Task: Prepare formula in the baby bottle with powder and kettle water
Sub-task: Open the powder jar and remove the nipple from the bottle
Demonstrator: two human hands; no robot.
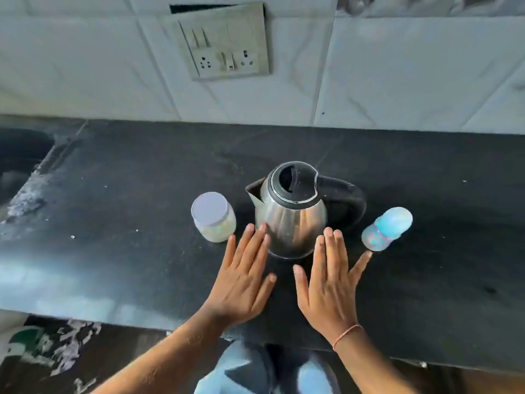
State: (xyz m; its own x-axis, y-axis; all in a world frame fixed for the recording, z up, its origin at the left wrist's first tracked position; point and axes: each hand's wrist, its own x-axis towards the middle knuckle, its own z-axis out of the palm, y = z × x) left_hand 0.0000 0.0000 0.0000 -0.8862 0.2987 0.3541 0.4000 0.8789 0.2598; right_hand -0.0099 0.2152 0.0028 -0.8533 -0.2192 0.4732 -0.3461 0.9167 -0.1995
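While both the left hand and right hand lie flat, fingers straight and holding nothing, the capped clear baby bottle at the steel kettle's four o'clock could tip if the little finger nudges it.

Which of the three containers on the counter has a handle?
The steel kettle in the middle, with a black handle; the jar and capped bottle beside it have none.
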